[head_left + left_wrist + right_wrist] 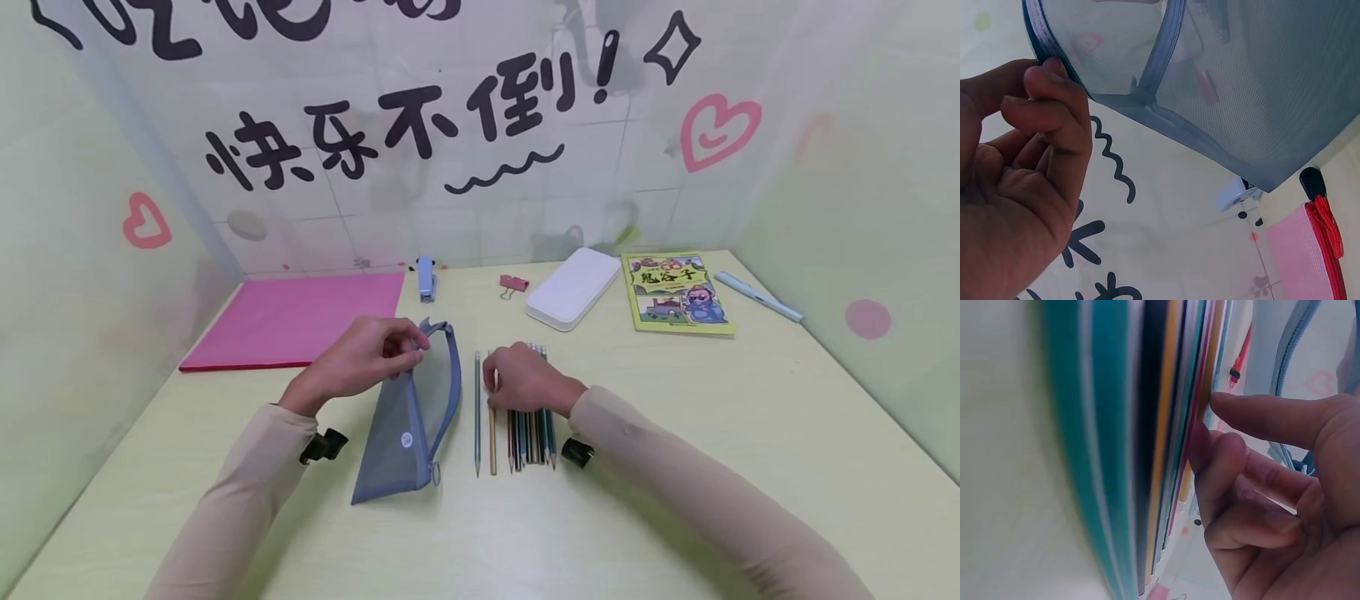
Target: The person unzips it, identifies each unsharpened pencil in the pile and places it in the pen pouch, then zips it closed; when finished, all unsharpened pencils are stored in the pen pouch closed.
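Note:
My left hand (367,354) holds up a blue-grey mesh zip pouch (386,442), pinching the zipped edge of its opening between thumb and fingers. The pouch leans on the table with its mouth gaping to the right. In the left wrist view, the fingertips sit right at the zipper (1044,34). My right hand (525,379) pinches a gold-coloured pencil (492,442) between thumb and index finger. A teal pencil (477,417) lies to its left. A row of several pencils (532,446), partly hidden under the right hand, lies to its right.
Behind the pouch lies a pink folder (300,317). Along the back stand a blue stapler (426,279), a pink binder clip (513,283) and a white case (573,287). A yellow-green booklet (678,293) and a light-blue pen-like stick (759,296) lie at the back right.

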{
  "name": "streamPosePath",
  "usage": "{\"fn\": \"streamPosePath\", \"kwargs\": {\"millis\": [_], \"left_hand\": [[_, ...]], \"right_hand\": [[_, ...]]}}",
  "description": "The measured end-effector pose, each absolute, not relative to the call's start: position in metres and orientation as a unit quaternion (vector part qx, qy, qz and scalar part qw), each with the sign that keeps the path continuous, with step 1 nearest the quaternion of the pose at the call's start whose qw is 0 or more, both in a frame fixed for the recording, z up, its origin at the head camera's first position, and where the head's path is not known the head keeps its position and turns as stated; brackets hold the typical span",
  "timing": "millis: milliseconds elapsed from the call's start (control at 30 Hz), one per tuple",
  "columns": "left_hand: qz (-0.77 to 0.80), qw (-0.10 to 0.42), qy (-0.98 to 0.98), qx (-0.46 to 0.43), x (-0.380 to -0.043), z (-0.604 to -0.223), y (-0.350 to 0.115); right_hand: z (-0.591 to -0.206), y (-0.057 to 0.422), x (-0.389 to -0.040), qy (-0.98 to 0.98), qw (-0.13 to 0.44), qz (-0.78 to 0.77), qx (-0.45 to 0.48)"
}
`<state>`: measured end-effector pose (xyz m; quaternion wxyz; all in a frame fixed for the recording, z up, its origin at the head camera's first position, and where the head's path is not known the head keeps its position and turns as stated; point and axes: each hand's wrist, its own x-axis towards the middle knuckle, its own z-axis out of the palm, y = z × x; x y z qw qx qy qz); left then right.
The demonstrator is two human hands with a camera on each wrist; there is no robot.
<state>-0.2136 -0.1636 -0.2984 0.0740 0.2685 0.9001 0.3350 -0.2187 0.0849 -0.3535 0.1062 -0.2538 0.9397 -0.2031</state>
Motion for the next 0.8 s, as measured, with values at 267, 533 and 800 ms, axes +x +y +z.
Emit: {"fn": "streamPosePath", "kwargs": {"millis": [267,533,800], "left_hand": [[0.340,0.077,0.900,0.261,-0.215,-0.299,-0.165],[0.343,0.072,0.899,0.263,-0.215,-0.299,-0.165],[0.344,0.070,0.900,0.260,-0.216,-0.299,-0.164]], "right_hand": [[-0.355,0.071,-0.220,0.942,0.138,-0.196,-0.234],[-0.358,0.069,-0.221,0.932,0.171,-0.254,-0.193],[-0.358,0.069,-0.221,0.929,0.183,-0.265,-0.181]]}}
